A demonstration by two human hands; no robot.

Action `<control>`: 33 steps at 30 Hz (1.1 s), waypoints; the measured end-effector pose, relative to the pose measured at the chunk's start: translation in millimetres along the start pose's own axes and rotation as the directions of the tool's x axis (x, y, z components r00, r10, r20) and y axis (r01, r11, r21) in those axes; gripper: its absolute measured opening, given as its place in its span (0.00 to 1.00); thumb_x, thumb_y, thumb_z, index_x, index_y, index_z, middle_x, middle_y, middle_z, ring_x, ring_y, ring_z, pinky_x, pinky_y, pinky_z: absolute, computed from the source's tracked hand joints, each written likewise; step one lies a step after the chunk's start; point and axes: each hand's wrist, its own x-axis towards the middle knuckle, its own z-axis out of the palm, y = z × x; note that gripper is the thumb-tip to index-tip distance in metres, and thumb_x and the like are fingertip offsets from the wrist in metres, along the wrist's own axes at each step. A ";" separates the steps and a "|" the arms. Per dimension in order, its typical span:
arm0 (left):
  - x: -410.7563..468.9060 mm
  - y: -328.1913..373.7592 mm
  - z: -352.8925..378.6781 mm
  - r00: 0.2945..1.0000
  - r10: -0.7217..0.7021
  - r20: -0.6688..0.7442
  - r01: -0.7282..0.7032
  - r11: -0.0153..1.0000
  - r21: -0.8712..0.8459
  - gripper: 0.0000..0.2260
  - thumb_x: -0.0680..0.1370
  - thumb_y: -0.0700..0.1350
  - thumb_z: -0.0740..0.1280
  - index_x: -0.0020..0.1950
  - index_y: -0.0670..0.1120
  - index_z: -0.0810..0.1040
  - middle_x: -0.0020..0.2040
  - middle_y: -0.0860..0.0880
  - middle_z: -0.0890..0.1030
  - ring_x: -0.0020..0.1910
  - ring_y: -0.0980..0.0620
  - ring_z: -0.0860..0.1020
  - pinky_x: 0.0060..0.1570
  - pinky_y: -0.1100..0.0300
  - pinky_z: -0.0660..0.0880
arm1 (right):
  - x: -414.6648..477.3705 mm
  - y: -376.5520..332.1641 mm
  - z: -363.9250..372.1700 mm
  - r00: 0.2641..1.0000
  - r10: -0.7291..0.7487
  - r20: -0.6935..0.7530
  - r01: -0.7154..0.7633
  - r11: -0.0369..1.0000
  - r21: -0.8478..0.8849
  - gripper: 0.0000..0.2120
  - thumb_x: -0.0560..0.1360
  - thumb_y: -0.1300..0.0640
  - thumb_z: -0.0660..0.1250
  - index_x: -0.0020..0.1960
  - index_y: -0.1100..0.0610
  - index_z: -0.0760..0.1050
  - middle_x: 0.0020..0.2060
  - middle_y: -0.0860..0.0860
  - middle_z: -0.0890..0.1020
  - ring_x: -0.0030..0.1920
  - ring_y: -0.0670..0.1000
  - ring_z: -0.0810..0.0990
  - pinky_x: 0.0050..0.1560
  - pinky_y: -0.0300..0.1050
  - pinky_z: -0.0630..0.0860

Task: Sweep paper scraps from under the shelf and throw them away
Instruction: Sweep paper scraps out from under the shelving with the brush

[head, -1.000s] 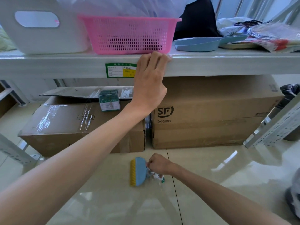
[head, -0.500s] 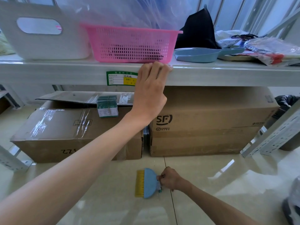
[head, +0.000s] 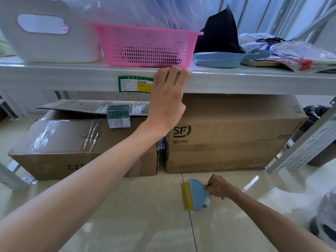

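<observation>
My right hand (head: 219, 187) grips the handle of a small blue hand brush (head: 195, 194) with yellow bristles, low over the tiled floor in front of the boxes. White paper scraps (head: 207, 202) show just under the brush by my fingers. My left hand (head: 168, 99) holds the front edge of the white metal shelf (head: 236, 81), fingers curled over its top. A blue dustpan (head: 221, 60) lies on the shelf to the right of my left hand.
Two cardboard boxes (head: 83, 142) (head: 234, 135) fill the space under the shelf. A pink basket (head: 145, 46) and a white bin (head: 49, 31) stand on the shelf. A slanted shelf leg (head: 307, 144) is at the right, a dark bag (head: 325, 215) at the far right.
The view has shifted, so the brush and my right hand now appear further right and closer to the boxes. My left hand stays on the shelf edge.
</observation>
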 end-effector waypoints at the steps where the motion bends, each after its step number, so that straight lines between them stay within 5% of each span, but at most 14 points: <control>1: -0.1 0.0 0.0 1.000 -0.002 0.000 0.002 1.000 0.002 0.23 0.66 0.27 0.67 0.58 0.43 0.76 0.52 0.45 0.77 0.53 0.45 0.71 0.57 0.56 0.67 | -1.0 -1.4 -6.8 1.000 -0.018 0.002 0.018 1.000 -0.014 0.15 0.77 0.51 0.64 0.49 0.63 0.80 0.41 0.55 0.82 0.34 0.53 0.79 0.24 0.42 0.77; 9: 0.1 -0.4 -0.2 1.000 0.000 0.004 0.000 1.000 0.010 0.22 0.67 0.27 0.67 0.59 0.43 0.77 0.53 0.45 0.77 0.54 0.44 0.72 0.58 0.56 0.68 | -6.8 -56.9 -15.5 0.969 -0.243 0.044 0.226 0.944 0.241 0.19 0.80 0.55 0.62 0.31 0.58 0.76 0.23 0.48 0.73 0.24 0.48 0.71 0.24 0.41 0.73; 13: -0.2 -2.0 -0.8 1.000 0.017 0.009 -0.017 1.000 0.006 0.23 0.67 0.27 0.67 0.59 0.42 0.77 0.53 0.45 0.77 0.54 0.43 0.73 0.58 0.55 0.68 | -2.5 -89.5 15.7 0.957 -0.286 0.045 0.253 0.901 0.354 0.16 0.81 0.56 0.61 0.37 0.60 0.77 0.30 0.50 0.76 0.24 0.46 0.71 0.21 0.39 0.72; 22: -0.8 -1.9 0.1 1.000 0.022 0.003 -0.022 1.000 0.021 0.22 0.66 0.27 0.67 0.59 0.42 0.77 0.53 0.44 0.77 0.54 0.44 0.71 0.58 0.55 0.68 | 10.1 -57.1 33.5 0.997 -0.069 -0.044 0.081 0.923 0.376 0.18 0.80 0.55 0.62 0.35 0.62 0.77 0.31 0.56 0.80 0.20 0.47 0.73 0.20 0.39 0.72; 28: -0.7 2.3 -4.7 0.999 0.012 0.030 -0.013 0.998 0.058 0.23 0.66 0.26 0.64 0.58 0.42 0.76 0.52 0.44 0.76 0.53 0.44 0.71 0.56 0.56 0.67 | 2.3 3.8 11.3 0.990 0.109 -0.094 -0.069 0.931 0.359 0.14 0.80 0.56 0.61 0.40 0.63 0.76 0.28 0.52 0.73 0.26 0.52 0.73 0.20 0.41 0.71; 33: 3.7 2.5 -11.8 0.995 0.020 0.096 -0.025 0.998 0.052 0.23 0.65 0.27 0.67 0.57 0.42 0.74 0.54 0.44 0.75 0.53 0.44 0.70 0.55 0.56 0.66 | -3.6 31.5 2.8 0.994 0.051 -0.093 -0.010 0.918 0.396 0.14 0.78 0.57 0.64 0.37 0.63 0.78 0.28 0.52 0.76 0.26 0.51 0.73 0.21 0.42 0.73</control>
